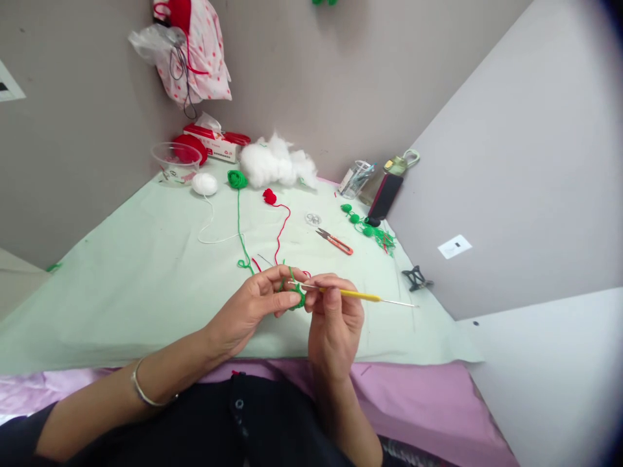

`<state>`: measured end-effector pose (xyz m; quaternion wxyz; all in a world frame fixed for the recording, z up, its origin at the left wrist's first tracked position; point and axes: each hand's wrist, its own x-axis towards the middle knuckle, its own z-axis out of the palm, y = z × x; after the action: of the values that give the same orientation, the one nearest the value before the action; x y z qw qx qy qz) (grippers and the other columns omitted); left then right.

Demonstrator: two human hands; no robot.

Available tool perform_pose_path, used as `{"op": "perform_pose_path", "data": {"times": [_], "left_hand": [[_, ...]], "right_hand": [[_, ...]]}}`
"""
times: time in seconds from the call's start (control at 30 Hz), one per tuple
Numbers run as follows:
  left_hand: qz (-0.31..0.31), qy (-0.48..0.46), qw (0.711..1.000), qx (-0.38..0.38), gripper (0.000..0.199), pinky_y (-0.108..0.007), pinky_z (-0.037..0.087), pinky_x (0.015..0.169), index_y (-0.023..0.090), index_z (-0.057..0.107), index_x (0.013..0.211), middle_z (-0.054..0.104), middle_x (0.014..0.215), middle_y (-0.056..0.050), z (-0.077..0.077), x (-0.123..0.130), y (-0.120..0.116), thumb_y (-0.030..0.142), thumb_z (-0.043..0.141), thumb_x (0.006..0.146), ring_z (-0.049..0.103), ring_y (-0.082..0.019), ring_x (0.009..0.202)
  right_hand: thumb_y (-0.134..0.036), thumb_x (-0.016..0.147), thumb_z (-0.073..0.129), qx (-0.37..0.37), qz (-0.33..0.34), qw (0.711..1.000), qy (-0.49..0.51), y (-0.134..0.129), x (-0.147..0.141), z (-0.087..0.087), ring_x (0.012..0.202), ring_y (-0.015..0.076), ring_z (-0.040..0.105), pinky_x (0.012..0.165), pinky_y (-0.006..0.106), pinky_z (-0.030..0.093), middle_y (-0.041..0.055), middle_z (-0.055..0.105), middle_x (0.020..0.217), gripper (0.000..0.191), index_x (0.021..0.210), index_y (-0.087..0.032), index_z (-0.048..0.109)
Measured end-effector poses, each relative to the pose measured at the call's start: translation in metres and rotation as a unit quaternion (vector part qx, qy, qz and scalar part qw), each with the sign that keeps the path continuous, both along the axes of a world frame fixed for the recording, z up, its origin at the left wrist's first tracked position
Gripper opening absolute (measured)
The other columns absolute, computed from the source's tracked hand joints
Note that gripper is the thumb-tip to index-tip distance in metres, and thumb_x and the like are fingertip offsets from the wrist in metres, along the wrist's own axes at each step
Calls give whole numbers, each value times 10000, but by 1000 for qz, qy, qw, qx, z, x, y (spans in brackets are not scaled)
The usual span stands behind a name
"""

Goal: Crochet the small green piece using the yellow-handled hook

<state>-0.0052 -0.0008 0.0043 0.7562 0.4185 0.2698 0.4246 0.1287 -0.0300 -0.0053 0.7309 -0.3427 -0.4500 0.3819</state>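
My left hand (257, 298) pinches a small green crochet piece (298, 299) between thumb and fingers, with green yarn running up over the fingers. My right hand (337, 318) is closed round a crochet hook (357, 295) with a yellow handle and metal ends. The hook's left tip lies at the top of the green piece, near a strand of yarn. From the left hand the green yarn (239, 220) leads back to a green yarn ball (237, 179). A red strand (285, 224) runs from a small red yarn ball (269, 196) toward the hands.
Orange thread snips (335, 240) and a small clear round case (313, 219) lie beyond the hands. White stuffing (275, 162), a white yarn ball (204, 184), a plastic tub (176, 165) and a tissue box (214, 143) stand at the back. Green crocheted pieces (368, 230) and a phone (386, 197) are at right.
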Motion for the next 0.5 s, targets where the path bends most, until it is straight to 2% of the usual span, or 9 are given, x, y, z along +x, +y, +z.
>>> {"op": "perform_pose_path", "data": {"times": [0.13, 0.23, 0.37, 0.43, 0.5], "left_hand": [[26, -7, 1000, -16, 271, -256, 365, 659, 190, 770, 1053, 691, 859, -16, 2, 0, -2, 272, 849, 807, 557, -141, 813], [27, -16, 999, -18, 398, -245, 388, 667, 214, 766, 1176, 725, 943, -22, 2, 0, -3, 261, 871, 796, 584, -134, 830], [19, -13, 1000, -2, 554, -256, 460, 828, 272, 698, 1368, 724, 938, 1, 1, 0, -3, 246, 854, 836, 609, -130, 881], [13, -6, 1000, 18, 559, -273, 466, 916, 289, 684, 1395, 723, 948, 6, -1, -1, -3, 242, 839, 860, 617, -138, 938], [11, 0, 999, 36, 505, -265, 468, 912, 307, 701, 1379, 712, 952, 15, -1, -3, -3, 259, 816, 890, 606, -129, 921]], "right_hand": [[-341, 1006, 662, -16, 8, 1000, -14, 3, 6, -6, 657, 78, 601, 639, 233, 499, -25, 733, 880, 147, 951, -293, 789], [-312, 1017, 643, -16, 13, 999, -30, 2, 9, -11, 683, 81, 611, 652, 235, 501, -24, 724, 889, 153, 978, -298, 791], [-269, 1002, 661, 15, -1, 994, -105, -2, 12, -14, 872, 139, 686, 769, 280, 552, 6, 762, 937, 140, 1013, -297, 797], [-239, 989, 675, 34, -20, 989, -140, -3, 13, -13, 956, 160, 703, 840, 304, 566, 14, 785, 951, 146, 1021, -298, 804], [-222, 986, 674, 42, -30, 990, -135, -3, 15, -11, 943, 154, 707, 832, 298, 567, 10, 798, 956, 163, 1026, -305, 808]]}}
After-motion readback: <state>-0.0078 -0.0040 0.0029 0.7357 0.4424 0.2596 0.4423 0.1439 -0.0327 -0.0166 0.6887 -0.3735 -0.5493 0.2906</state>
